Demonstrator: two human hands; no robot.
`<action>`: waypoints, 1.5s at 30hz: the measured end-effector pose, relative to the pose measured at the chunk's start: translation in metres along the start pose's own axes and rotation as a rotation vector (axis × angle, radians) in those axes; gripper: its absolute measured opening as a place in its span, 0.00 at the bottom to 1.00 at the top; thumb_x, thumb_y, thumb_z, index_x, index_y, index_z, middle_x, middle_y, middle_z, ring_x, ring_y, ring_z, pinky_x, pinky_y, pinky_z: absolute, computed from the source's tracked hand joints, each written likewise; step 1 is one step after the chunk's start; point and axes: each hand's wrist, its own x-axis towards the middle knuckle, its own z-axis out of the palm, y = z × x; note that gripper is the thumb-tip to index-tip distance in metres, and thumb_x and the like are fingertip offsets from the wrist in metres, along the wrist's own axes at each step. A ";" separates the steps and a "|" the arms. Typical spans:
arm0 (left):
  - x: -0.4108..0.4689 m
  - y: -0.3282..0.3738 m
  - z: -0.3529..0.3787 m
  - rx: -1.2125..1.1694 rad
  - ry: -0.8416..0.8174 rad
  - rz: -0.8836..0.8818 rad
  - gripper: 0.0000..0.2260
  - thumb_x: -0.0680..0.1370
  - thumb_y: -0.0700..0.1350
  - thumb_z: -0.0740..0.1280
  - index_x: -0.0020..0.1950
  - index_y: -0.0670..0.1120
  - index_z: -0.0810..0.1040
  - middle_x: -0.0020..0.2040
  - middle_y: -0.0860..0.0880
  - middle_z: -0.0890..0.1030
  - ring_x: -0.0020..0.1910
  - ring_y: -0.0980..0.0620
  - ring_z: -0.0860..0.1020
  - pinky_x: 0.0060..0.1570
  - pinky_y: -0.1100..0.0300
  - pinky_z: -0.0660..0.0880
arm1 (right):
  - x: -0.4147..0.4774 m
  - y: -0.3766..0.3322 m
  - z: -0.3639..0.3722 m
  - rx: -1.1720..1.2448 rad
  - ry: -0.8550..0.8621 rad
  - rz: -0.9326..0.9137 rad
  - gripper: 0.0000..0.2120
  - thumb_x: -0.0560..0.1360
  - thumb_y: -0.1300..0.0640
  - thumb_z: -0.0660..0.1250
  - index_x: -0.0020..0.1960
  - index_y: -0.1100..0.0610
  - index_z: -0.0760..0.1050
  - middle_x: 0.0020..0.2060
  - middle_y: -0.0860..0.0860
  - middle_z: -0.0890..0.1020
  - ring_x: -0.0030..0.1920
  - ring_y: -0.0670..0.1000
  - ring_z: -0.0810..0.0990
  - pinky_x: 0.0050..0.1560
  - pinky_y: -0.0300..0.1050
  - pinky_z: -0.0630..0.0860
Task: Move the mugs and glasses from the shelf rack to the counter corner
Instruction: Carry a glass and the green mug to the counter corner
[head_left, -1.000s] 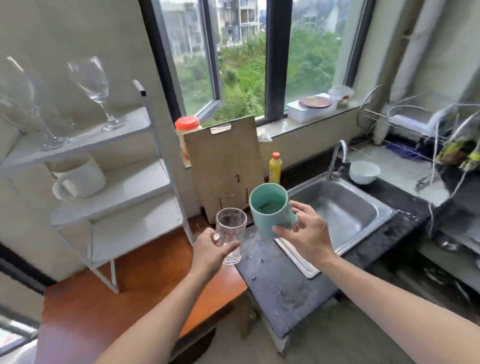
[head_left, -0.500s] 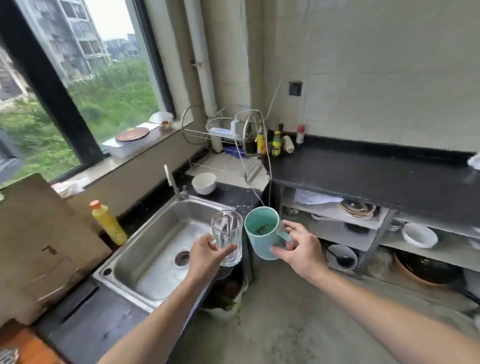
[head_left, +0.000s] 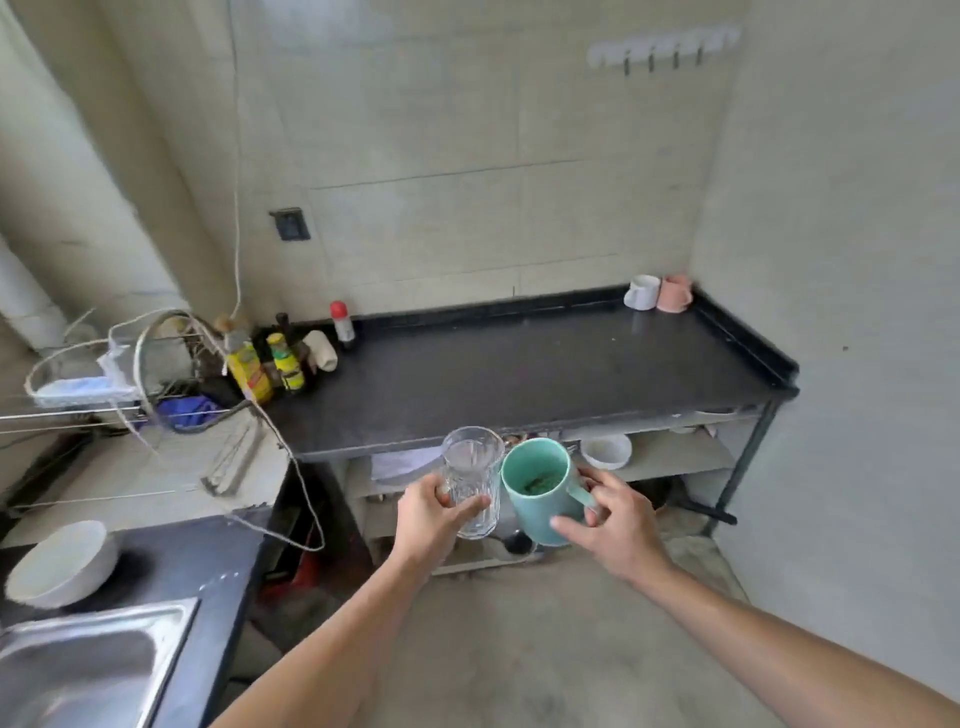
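My left hand (head_left: 434, 517) grips a clear ribbed glass (head_left: 471, 478) by its lower part, held upright. Beside it, my right hand (head_left: 610, 522) holds a teal mug (head_left: 540, 491) by the handle, with something dark green inside. Both are in the air in front of the black counter (head_left: 519, 374), below its front edge. In the counter's far right corner stand a white mug (head_left: 642, 292) and a pink mug (head_left: 675, 293), side by side. The shelf rack is out of view.
Sauce bottles (head_left: 280, 358) crowd the counter's left end beside a wire dish rack (head_left: 104, 364). A white bowl (head_left: 62, 564) sits by the steel sink (head_left: 88, 670) at lower left. Open shelves (head_left: 675, 457) with dishes run under the counter. Wall hooks (head_left: 662, 49) hang above.
The view has swung right, from the shelf rack and window past the sink to the black counter. Both hands kept the glass and teal mug and carried them toward the counter.
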 end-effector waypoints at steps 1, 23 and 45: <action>0.022 0.005 0.015 0.000 -0.036 0.009 0.23 0.64 0.51 0.79 0.33 0.47 0.64 0.27 0.52 0.65 0.28 0.53 0.61 0.29 0.57 0.61 | 0.015 0.010 -0.005 -0.024 0.025 0.023 0.23 0.56 0.44 0.75 0.24 0.51 0.60 0.56 0.46 0.81 0.49 0.38 0.80 0.46 0.45 0.75; 0.306 0.127 0.342 0.059 -0.380 0.043 0.24 0.66 0.45 0.78 0.32 0.47 0.59 0.30 0.49 0.65 0.30 0.52 0.62 0.31 0.56 0.61 | 0.262 0.260 -0.138 -0.098 0.159 0.416 0.19 0.59 0.46 0.77 0.35 0.61 0.77 0.60 0.37 0.76 0.48 0.39 0.79 0.47 0.47 0.78; 0.586 0.115 0.497 0.134 -0.333 -0.218 0.22 0.68 0.43 0.75 0.33 0.47 0.59 0.29 0.50 0.62 0.30 0.53 0.59 0.29 0.61 0.59 | 0.567 0.433 -0.084 -0.044 0.088 0.598 0.24 0.65 0.49 0.78 0.57 0.56 0.77 0.55 0.47 0.78 0.45 0.48 0.79 0.48 0.37 0.78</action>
